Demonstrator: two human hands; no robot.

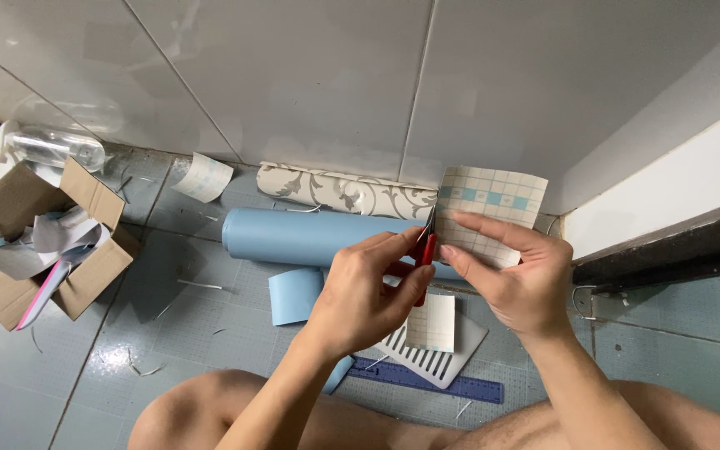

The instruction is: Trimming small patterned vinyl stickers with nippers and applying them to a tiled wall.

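Gridded paper pinched in right hand, left hand gripping red-handled scissors at its edge

An open brown cardboard box sits on the floor at the far left, flaps spread, with white paper scraps and something pink poking out of it. Just behind it, by the wall, a clear plastic bottle lies on its side. No signs or screens show. A gridded backing sheet, cream with pale blue squares, is held up near the wall; a smaller gridded piece lies on a white slotted grille below.
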